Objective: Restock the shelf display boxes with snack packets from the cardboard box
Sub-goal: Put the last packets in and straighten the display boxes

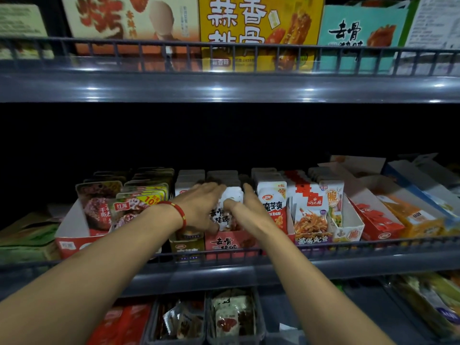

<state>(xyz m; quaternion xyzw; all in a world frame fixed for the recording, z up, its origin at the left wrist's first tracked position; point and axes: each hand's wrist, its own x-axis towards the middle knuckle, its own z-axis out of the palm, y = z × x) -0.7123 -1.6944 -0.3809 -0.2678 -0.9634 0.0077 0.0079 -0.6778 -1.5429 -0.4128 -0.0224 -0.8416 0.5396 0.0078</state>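
A row of white snack packets with black lettering stands in a red display box on the middle shelf. My left hand, a red bracelet on its wrist, grips the left side of the packets. My right hand grips their right side, thumb across the front packet. Both hands squeeze the same stack between them, inside the box. The cardboard box is not in view.
Neighbouring display boxes hold other packets: a white and red one at left, konjac packets and fish snacks at right. A wire rail fronts the shelf. Large boxes stand on the shelf above. Bins sit below.
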